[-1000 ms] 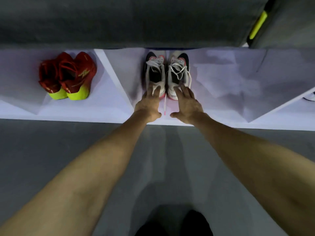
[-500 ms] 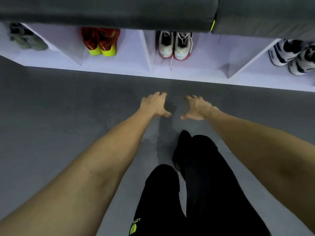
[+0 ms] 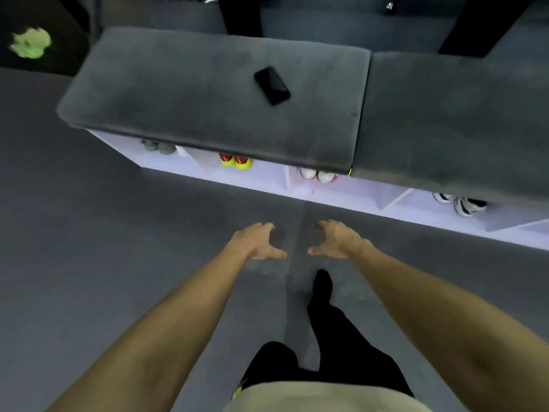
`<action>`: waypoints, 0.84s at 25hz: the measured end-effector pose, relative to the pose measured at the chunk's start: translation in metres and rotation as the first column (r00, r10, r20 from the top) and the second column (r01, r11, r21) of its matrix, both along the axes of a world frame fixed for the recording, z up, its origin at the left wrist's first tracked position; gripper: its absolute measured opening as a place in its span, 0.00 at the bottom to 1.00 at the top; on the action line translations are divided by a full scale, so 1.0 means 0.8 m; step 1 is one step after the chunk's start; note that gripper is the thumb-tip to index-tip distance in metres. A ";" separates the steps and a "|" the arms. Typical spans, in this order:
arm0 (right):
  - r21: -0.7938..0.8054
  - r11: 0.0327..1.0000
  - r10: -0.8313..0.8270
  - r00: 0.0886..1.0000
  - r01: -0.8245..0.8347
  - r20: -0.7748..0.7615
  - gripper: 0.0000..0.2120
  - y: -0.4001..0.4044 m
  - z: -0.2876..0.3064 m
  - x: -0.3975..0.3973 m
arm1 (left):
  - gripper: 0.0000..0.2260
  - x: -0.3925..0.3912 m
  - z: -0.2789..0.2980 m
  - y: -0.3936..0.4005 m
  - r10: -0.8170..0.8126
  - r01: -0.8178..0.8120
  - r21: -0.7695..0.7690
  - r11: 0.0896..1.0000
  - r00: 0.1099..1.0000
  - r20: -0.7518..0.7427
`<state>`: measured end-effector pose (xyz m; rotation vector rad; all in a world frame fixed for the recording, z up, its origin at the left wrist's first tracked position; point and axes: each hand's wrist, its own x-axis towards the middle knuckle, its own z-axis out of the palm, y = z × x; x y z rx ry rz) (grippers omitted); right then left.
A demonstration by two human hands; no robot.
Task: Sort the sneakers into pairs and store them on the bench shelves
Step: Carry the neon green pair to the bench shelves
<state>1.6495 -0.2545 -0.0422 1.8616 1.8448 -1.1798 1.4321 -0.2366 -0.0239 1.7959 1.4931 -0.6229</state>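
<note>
Hands first: your left hand [image 3: 258, 242] and right hand [image 3: 337, 239] hang over the bare grey floor [image 3: 118, 233] a little apart, fingers loosely curled, holding nothing.

Past them is the bench [image 3: 214, 93] with its white shelves [image 3: 267, 176]. Four cubbies have a pair each, only toes or heels showing under the cushion — greyish-green sneakers [image 3: 157, 145] far left, red and neon-yellow sneakers [image 3: 236, 162] next, white sneakers with pink trim [image 3: 319, 174] straight ahead, black and white striped sneakers [image 3: 463, 203] on the right.

A phone [image 3: 271, 85] lies on the cushion — not your problem.

No loose sneakers on the floor in view, so I'd guess you're near done, or heading for more off-camera. Something blurry green [image 3: 31, 43] far left; can't tell what.
</note>
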 end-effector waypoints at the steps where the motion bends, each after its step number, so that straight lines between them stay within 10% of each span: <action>1: -0.010 1.000 0.004 1.000 -0.004 -0.004 0.36 -0.001 0.016 0.000 | 0.41 -0.009 0.015 -0.004 0.064 -0.064 -0.012 0.998 0.998 0.012; 21: -0.062 0.788 0.609 0.790 -0.613 -0.069 0.39 0.054 0.066 -0.341 | 0.38 -0.321 0.029 -0.158 0.878 -0.866 -0.146 0.478 0.471 0.079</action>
